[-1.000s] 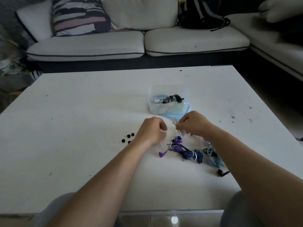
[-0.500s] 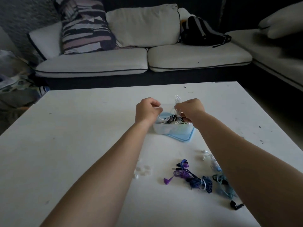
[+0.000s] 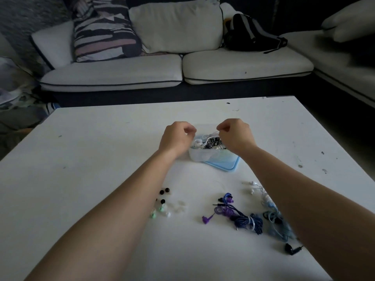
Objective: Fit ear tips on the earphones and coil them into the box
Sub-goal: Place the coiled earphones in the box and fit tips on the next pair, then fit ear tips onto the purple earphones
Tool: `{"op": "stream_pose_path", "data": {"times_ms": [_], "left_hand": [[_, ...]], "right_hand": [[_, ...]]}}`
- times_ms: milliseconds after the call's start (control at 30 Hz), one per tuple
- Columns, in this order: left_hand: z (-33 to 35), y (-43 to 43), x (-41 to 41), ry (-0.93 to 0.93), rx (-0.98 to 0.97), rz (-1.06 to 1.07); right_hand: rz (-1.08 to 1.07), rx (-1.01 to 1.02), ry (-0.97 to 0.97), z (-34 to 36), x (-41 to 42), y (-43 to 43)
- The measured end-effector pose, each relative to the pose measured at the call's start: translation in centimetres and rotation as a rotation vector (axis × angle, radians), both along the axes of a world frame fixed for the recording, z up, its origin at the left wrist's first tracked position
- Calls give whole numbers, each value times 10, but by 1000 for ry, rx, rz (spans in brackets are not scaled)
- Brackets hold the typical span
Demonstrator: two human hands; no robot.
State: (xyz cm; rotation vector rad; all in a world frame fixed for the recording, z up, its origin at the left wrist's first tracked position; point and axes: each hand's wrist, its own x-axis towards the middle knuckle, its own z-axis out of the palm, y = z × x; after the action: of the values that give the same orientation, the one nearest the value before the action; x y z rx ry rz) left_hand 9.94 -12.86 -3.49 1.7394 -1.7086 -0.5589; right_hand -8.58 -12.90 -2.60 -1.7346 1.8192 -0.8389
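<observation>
White earphones (image 3: 199,141) are down from mid-air, now lying tangled with black earphones (image 3: 212,141) inside the clear box (image 3: 211,159). Right hand (image 3: 235,136) pinches their cord. Left hand (image 3: 176,136) is curled, grip unclear.

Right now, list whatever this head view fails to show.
Head view: fingertips of left hand and right hand, curled under their backs; any grip on the white cable unclear.
Contents of the clear plastic box: partly behind both hands.
The light blue earphone coil: partly under the right forearm.
The small loose ear tips: blurred, uncountable.
</observation>
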Motion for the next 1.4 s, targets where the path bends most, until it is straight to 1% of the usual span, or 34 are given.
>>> {"op": "stream_pose_path", "data": {"times_ms": [133, 200, 267, 333, 367, 433, 500, 533, 633, 767, 900, 1000, 1167, 1300, 1400], "left_hand": [[5, 47, 0, 20, -12, -34], [3, 71, -4, 9, 30, -83], [-4, 93, -9, -12, 138, -145], [-13, 113, -15, -65, 290, -192], [-18, 120, -18, -112, 364, -214], [-27, 132, -22, -216, 485, -267], [-33, 140, -25, -282, 546, -314], [-35, 143, -26, -292, 547, -327], [-39, 148, -33, -331, 460, -338], [-40, 148, -45, -307, 374, -345], [-41, 147, -53, -323, 332, -355], [-37, 144, -52, -253, 355, -351], [-17, 138, -34, -191, 371, -342], [2, 135, -14, -15, 401, -318], [15, 134, -3, 127, 405, -323]], "right_hand": [[88, -29, -35, 1, -15, 37], [165, 52, -16, 0, -22, 56], [281, 214, 71, -2, -29, 73], [389, 363, 191, -6, -33, 89], [417, 392, 243, -8, -33, 96], [436, 370, 313, -14, -31, 109], [446, 377, 351, -17, -28, 118], [455, 401, 380, -17, -25, 122], [470, 444, 518, -17, -22, 128], [501, 524, 549, -15, -24, 125], [563, 602, 602, -11, -29, 124], [564, 578, 645, -8, -30, 122], [465, 548, 601, -6, -40, 118], [418, 502, 620, -10, -41, 116], [436, 470, 666, -7, -39, 115]]}}
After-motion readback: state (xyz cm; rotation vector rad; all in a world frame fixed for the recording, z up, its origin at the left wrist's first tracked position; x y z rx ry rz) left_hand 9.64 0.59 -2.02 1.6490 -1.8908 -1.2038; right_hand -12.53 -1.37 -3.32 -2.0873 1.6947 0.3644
